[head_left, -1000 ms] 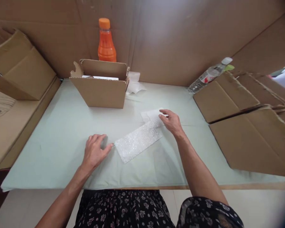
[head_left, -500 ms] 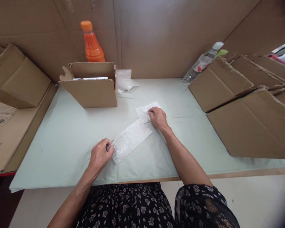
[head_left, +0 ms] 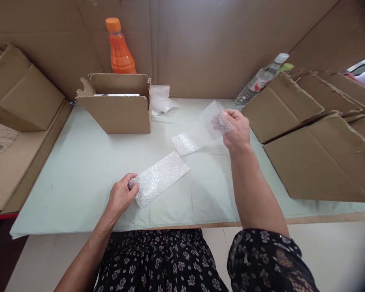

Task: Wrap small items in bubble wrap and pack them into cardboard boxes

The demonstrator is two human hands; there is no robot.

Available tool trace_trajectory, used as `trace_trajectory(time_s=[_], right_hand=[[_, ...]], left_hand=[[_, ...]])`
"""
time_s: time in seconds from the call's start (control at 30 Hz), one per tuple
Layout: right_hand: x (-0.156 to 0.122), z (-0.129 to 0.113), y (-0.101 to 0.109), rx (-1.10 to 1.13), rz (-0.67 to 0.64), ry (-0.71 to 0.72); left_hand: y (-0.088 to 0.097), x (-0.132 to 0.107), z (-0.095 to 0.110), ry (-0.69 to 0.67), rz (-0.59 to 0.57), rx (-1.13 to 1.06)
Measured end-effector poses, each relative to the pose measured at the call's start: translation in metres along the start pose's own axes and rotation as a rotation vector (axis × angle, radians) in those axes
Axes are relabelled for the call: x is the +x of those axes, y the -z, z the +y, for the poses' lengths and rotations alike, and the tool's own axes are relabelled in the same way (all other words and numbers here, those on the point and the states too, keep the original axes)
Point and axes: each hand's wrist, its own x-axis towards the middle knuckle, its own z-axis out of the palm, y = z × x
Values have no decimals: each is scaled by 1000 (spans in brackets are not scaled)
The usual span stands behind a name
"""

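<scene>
A strip of bubble wrap lies slantwise on the pale green cloth. My left hand is closed on its near left end, which is curled up between thumb and fingers. To the right, my right hand is raised above the cloth, pinching a clear bubble wrap piece that is smeared by motion. Between them, a short bubble wrap piece lies against the strip's far end. Whether it is joined to the raised piece, I cannot tell.
An open cardboard box with something white inside stands behind, an orange bottle at its back and crumpled white wrap beside it. A clear bottle leans near several cardboard boxes at right. Another carton is at left.
My right hand has lifted up and to the right, raising a bubble wrap piece off the cloth. My left hand has shifted slightly left with the strip's end still held.
</scene>
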Motion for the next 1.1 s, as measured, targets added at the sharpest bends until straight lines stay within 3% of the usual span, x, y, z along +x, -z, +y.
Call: trace_trajectory(time_s=[0.13,0.27,0.43,0.6,0.8,0.93,1.1], right_hand=[[46,14,12,-53,89,-262],[41,39,22,-72,38,-450],[15,66,16,-184,145,-369],[5,69,6,-187,118,-311],[-10,64,12,-189,32,-331],[-14,60,19,-213,45,-340],[-17,54,22,-240,73,-327]], left_hand=[[0,-1,0,9,10,-12],[-1,-3,-1,22,19,-62],[-1,-1,-1,18,-21,-266],[2,-6,-3,139,-88,-462],[9,-19,-7,226,-160,-481],[9,-22,-4,183,-211,-454],[12,-23,-10,143,-191,-426]])
